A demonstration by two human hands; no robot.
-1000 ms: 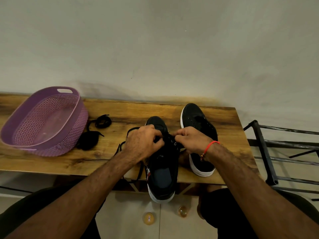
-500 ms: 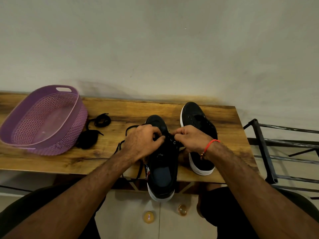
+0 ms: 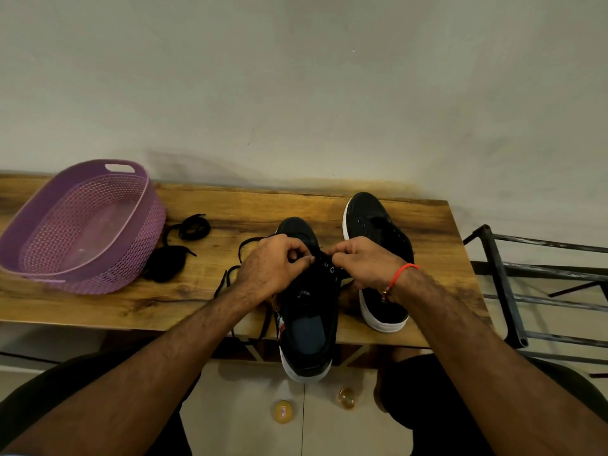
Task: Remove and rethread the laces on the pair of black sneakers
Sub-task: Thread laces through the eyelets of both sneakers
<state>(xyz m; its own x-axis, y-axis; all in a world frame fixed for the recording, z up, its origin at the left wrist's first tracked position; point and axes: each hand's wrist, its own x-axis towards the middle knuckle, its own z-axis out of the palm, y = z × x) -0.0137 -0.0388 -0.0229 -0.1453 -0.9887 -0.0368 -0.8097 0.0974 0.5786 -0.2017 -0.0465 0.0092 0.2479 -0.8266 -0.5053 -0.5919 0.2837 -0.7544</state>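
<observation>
Both hands meet over the near sneaker (image 3: 307, 311), which lies lengthwise at the front of the bench (image 3: 329, 205) with its white-soled heel hanging past the edge toward the person. Left hand (image 3: 271, 266) is curled nearly into a fist at the left side of the eyelet rows, thumb and forefinger pinched together at the shoe's throat; they seem to have a bit of lace between them, though the lace itself is too dark against the shoe to make out at the fingertips. Right hand (image 3: 365, 263) is curled the same way on the right side — its fingertips pinched close to the left hand's, just above the metal eyelets — and an orange thread bracelet (image 3: 399, 276) circles its wrist. Whether it holds lace or only the shoe's edge cannot be told.

A black lace (image 3: 235, 268) loops out from under the left hand and trails across the wood and down over the bench's front edge.

The second sneaker (image 3: 378, 255) stands just to the right and slightly farther back, toe toward the wall, its eyelets showing bare and its middle hidden behind the right hand. Farther left, a loose bundle of black lace (image 3: 184, 238) lies beside a purple basket (image 3: 59, 258), well apart from both hands.
</observation>
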